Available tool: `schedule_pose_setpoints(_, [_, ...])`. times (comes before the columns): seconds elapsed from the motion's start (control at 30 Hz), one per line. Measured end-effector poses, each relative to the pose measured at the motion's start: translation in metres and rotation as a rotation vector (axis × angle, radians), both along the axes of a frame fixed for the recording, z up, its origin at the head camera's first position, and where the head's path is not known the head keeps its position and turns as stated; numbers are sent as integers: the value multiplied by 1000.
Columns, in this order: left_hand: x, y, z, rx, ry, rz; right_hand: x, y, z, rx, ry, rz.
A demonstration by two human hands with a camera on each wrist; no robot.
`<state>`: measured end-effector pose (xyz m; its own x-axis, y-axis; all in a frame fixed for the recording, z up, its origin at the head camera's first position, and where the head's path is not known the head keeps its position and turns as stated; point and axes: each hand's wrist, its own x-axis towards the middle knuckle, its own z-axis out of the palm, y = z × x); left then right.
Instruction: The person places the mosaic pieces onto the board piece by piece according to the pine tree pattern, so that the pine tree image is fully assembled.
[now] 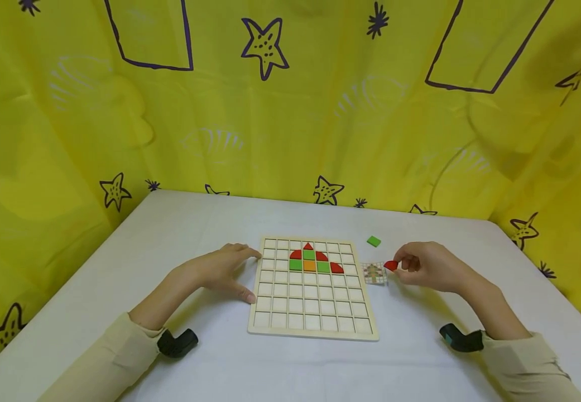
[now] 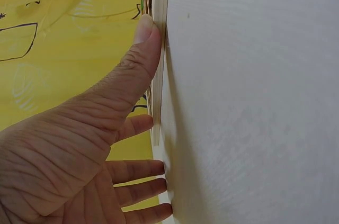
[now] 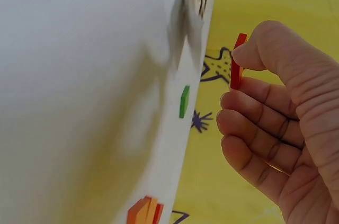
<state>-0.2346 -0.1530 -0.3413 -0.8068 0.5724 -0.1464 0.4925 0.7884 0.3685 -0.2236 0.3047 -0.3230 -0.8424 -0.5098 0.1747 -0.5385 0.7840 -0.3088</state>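
Note:
A light wooden grid board [image 1: 295,321] lies on the white table. My left hand [image 1: 220,271] stays at its left side, thumb and index finger touching the edge and the other fingers extended. Tiles in the upper part of the grid form a small figure: a red triangle [image 1: 308,246] on top, red curved tiles [image 1: 337,268], green squares [image 1: 322,267] and an orange square [image 1: 309,266]. Right of the board, my right hand [image 1: 433,267] pinches a red curved tile [image 3: 237,65] between thumb and index finger, raised above the table.
A small pattern card [image 1: 373,273] with a gridded picture sits against the board's right edge. Behind it lies a loose green square tile [image 1: 373,241]. Orange and red tiles [image 3: 144,211] show low in the right wrist view. A yellow patterned curtain [image 1: 290,123] surrounds the table.

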Motion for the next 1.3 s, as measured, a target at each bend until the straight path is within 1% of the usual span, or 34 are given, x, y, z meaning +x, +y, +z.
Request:
schedule_pose_setpoints(0.13, [0, 0, 0, 4, -3, 3, -3, -11, 6, 1, 25, 31])
schedule_pose_setpoints(0.33, [-1, 2, -2, 4, -3, -5, -6, -25, 11, -2, 20, 54])
schedule_pose_setpoints(0.57, [0, 2, -1, -3, -13, 8, -11, -42, 15, -13, 28, 89])
schedule_pose_setpoints(0.83, [2, 1, -1, 0, -5, 12, -21, -69, 19, 3, -6, 136])
schedule_pose_setpoints(0.97, [1, 1, -2, 3, 3, 4, -24, -81, 21, 8, -2, 156])
schedule_pose_setpoints(1.17, [0, 1, -3, 0, 1, 9, -27, -95, 23, 10, 1, 184])
schedule_pose_setpoints(1.3, [0, 1, -3, 5, -6, 11, -28, -104, 24, 3, -15, 199])
